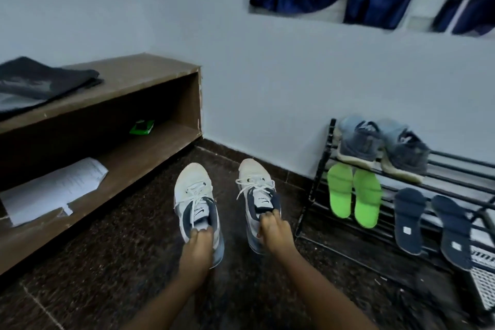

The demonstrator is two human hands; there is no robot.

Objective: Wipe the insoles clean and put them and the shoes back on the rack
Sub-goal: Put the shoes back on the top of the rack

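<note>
Both hands are curled shut, each gripping one shoe at the heel collar: the left hand (197,241) holds the left white sneaker (194,190), and the right hand (272,226) holds the right white sneaker (255,177). The two sneakers point away from the person, side by side and apart, over the dark floor (120,236). Whether their soles touch it cannot be told.

To the right stands the black rack (318,174). Its top tier carries a pair of blue shoes (359,142). Below them, green insoles (340,190) and navy insoles (408,220) lean on the bars. A white mesh basket (482,276) sits beside the rack's near end. To the left, a wooden shelf (134,69) holds a dark folded cloth (40,80) on top, with papers (53,187) below.
</note>
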